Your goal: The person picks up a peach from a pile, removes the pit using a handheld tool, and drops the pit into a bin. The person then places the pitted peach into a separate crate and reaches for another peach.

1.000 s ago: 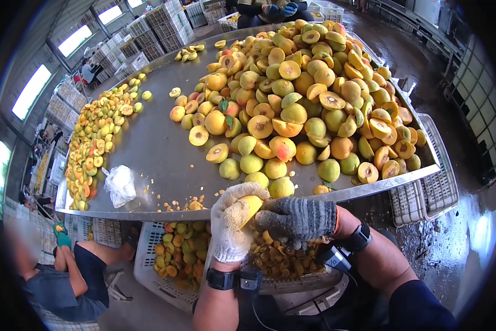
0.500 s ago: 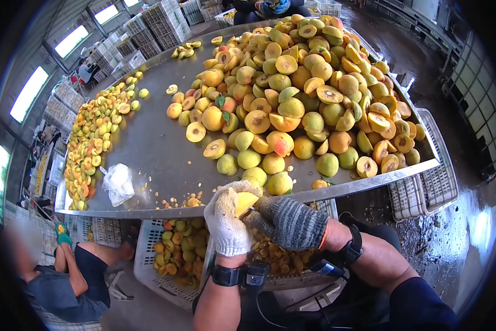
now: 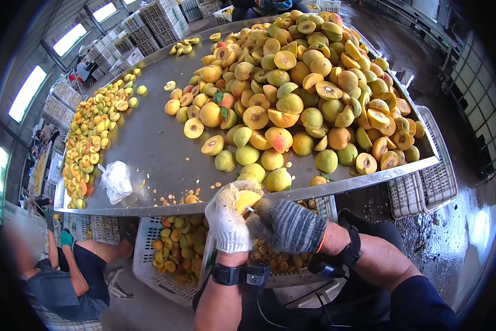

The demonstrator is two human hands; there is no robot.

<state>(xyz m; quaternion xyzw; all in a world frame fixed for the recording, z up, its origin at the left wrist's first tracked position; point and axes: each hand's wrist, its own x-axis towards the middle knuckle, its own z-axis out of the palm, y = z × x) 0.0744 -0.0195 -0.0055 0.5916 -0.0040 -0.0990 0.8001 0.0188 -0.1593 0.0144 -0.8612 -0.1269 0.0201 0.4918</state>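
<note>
My left hand (image 3: 227,222), in a white knit glove, is closed around a yellow peach half (image 3: 248,199) at the near edge of the metal table (image 3: 148,138). Against that half, my right hand (image 3: 293,225) in a grey striped glove grips a small tool, of which only a thin metal tip (image 3: 251,209) shows; its handle is hidden in the fist. Just beyond my hands, a large heap of whole and halved peaches (image 3: 292,105) covers the table's right side. Below them stands a crate of small peach pieces (image 3: 281,257).
A white crate (image 3: 143,248) with peaches stands under the table edge, left of my knees. More cut peaches (image 3: 93,132) and a white plastic bag (image 3: 116,182) lie at the table's left. A co-worker (image 3: 66,281) sits at the lower left. Crates (image 3: 424,182) stand at right.
My hands stay together on the peach half, with only a slight shift of the right hand. The co-worker's hands have moved apart, one rising towards the table. The view has shifted slightly.
</note>
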